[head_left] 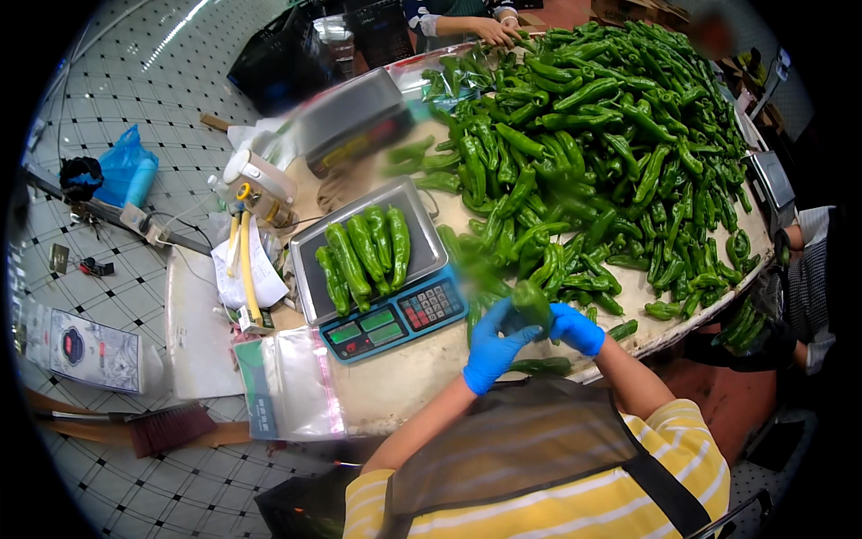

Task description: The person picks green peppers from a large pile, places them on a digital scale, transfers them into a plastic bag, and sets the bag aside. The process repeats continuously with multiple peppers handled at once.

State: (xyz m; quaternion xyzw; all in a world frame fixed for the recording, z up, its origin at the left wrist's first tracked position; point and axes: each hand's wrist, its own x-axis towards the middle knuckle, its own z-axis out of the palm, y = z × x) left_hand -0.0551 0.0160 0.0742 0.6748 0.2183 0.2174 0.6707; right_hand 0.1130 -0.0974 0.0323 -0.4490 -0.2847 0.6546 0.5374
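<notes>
My left hand [492, 350], in a blue glove, is closed around a green pepper [532, 304] above the near edge of the table, its thumb across the lower end. My right hand [576, 330], also blue-gloved, meets the same pepper from the right with curled fingers; part of its grip is hidden. Left of my hands stands a blue digital scale [395, 316] with a metal pan [311, 289]. Several long green peppers [368, 251] lie side by side on that pan. Beyond my hands spreads a large heap of green peppers [620, 135].
Clear plastic bags [305, 382] lie at the table's near left. A second scale [355, 117], blurred, stands behind the first. Paper [256, 269] and a white jug [260, 175] are at the left. Another person's hands [496, 30] rest at the far edge; another person's sleeve [815, 269] shows at the right.
</notes>
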